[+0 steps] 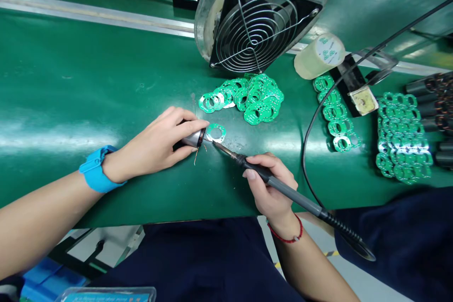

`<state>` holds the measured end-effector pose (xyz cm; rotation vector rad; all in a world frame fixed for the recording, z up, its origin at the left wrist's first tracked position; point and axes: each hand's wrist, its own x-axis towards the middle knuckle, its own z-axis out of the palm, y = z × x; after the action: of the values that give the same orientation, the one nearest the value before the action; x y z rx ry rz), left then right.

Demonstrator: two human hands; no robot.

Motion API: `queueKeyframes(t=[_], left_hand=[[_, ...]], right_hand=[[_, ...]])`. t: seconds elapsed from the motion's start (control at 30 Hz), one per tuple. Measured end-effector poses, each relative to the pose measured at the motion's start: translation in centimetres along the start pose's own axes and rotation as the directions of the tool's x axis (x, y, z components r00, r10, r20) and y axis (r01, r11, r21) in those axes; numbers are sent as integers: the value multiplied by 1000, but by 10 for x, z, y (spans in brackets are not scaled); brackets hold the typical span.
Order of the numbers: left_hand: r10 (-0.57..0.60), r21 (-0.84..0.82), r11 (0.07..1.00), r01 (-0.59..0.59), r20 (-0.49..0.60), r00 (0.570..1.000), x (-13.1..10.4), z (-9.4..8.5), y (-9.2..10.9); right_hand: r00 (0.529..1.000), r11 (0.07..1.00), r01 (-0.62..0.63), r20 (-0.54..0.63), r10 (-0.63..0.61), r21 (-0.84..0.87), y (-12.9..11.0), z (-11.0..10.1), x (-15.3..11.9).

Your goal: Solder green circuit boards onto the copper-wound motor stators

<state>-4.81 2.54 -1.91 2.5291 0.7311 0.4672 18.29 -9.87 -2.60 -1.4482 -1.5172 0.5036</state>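
My left hand [166, 139], with a blue band at the wrist, is closed around a dark cylindrical motor part [193, 138] lying on the green bench. Thin copper wires stick out from the end of that part. Touching or very near this end is a ring-shaped green circuit board [216, 133] with a large central hole. In my right hand [271, 184] is a soldering iron [283, 188], gripped like a pen. Its tip points left and meets the lower edge of the board, close to the motor part. Whether the tip touches the wire, I cannot tell.
Behind the board lies a loose pile of ring boards [260, 96], below a caged fan [255, 28]. To the right are a tape roll [320, 55], a soldering sponge [364, 100], stacked boards [403, 137] and dark cylinders [430, 104]. The iron's black cable [307, 139] loops across the bench.
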Motion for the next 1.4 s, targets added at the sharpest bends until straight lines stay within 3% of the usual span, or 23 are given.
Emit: queueKeyframes(t=[0.23,0.37,0.47,0.57,0.67,0.8,0.9,1.0,1.2,1.27,1.33,1.4], left_hand=[[19,57,998,-20,11,1000,1,0,-1],[30,65,997,-31,11,999,1,0,-2],[28,69,997,-30,20,999,0,1,-2],[22,70,997,-23,27,999,0,1,-2],[15,63,998,-17,23,1000,-1,1,-1],[-35,21,999,35,31,999,0,0,2],[-147,-105,983,150,34,989,0,-4,7],[-220,-238,944,227,58,974,-2,-6,14],[-316,-531,764,365,186,930,-7,2,19],[-329,-502,785,363,159,931,-6,6,20],[-330,-369,867,336,83,940,-4,9,21],[-313,-233,921,312,37,949,-3,10,21]], right_hand=[[985,985,167,39,-166,-49,-1,-2,0],[986,982,167,18,-167,-83,-1,-4,-1],[979,978,152,157,-129,-142,-2,-1,5],[937,938,227,320,-137,-263,-1,7,15],[902,892,294,409,-141,-342,0,14,21],[940,923,220,321,-114,-317,-2,16,23],[977,960,40,214,21,-278,-7,17,24],[973,981,-141,163,163,-136,-12,25,29],[989,982,-132,-51,140,133,-18,44,37],[985,973,-126,-94,146,192,-19,46,39],[992,965,-120,-15,127,233,-18,45,44],[981,967,-123,172,85,224,-18,41,50]])
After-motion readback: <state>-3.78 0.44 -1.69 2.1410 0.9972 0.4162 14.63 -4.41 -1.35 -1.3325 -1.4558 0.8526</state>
